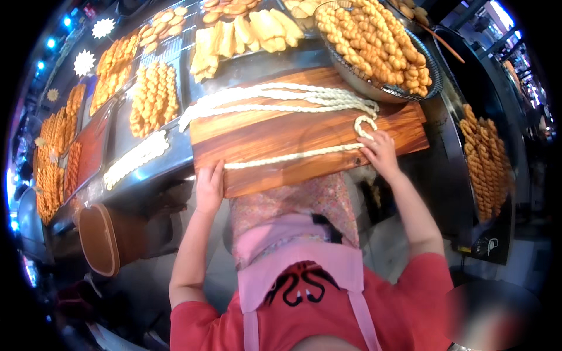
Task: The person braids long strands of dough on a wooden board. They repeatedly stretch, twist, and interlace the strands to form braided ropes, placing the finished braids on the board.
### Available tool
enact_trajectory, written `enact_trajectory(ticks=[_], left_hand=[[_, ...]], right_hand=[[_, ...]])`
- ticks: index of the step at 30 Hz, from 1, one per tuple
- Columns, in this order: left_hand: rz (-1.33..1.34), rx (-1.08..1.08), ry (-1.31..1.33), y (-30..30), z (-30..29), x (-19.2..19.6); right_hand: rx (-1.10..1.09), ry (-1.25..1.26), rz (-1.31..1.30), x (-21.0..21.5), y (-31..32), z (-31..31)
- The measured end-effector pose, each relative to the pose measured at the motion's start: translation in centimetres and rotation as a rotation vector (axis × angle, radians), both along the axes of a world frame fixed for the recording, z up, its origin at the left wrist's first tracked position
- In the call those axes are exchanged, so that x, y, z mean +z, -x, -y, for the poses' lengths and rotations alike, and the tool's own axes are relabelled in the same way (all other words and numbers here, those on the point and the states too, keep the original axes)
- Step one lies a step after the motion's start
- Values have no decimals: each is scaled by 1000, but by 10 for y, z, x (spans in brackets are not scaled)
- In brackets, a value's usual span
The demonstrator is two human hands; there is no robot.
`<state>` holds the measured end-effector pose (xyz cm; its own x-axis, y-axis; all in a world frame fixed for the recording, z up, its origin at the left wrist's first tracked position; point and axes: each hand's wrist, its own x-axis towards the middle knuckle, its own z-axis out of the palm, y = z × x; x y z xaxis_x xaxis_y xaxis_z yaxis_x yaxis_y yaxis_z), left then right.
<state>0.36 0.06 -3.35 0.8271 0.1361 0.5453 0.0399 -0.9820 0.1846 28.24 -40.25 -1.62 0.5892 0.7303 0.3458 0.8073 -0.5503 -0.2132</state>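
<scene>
A long twisted rope of pale raw dough (pixel 293 157) stretches across the near part of a striped wooden board (pixel 263 131). Its left end runs under the fingers of my left hand (pixel 209 186), which is closed over it by the board's near left corner. My right hand (pixel 381 154) grips the other end, thumb and fingers around the dough. Beyond those fingers the rope curls into a small loop (pixel 366 124). Several finished pale dough twists (pixel 281 96) lie side by side along the far part of the board, some reaching past its left edge.
A wire-rimmed basket of fried dough twists (pixel 436 88) stands at the board's far right corner. Fried sticks (pixel 249 35) and more braided twists (pixel 153 99) lie on trays behind and left. Another pile of twists (pixel 485 164) sits at the right. A brown bin (pixel 99 240) stands below left.
</scene>
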Motion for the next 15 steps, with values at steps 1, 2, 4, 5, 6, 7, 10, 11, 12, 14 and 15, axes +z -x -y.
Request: enact_trajectory(ticks=[1,2,4,5,6,7,10,11,12,14,15], left_hand=[[-66,52,108,-1,1,-1],[-116,33,132,-7,-2,5],[-202,-9,186,-31,-9,31],[-372,11,352,-43,-4,64],[-550,22,516,-50,2,103],[-469,-58,863,-47,-1,127],[-165,-218,1505,-7,-77,114],[-434,72,1205,17,-110,90],[-685,463,983,61,-148,42],[-555,565,302,122,-203,-7],[-442,644,290,122,-207,5]], right_hand=[[23,-78,-84,-5,-3,0],[54,-156,-158,-6,-9,-4],[-2,-399,-712,5,-14,-28],[27,-349,-912,22,-23,-32],[47,-301,-1114,49,-29,-33],[110,-365,-1151,75,-30,-30],[-69,-531,-1153,80,-67,27],[-120,-362,-766,53,-83,55],[-491,123,-493,67,-79,60],[-589,154,-366,59,-85,78],[-508,180,-298,66,-82,74]])
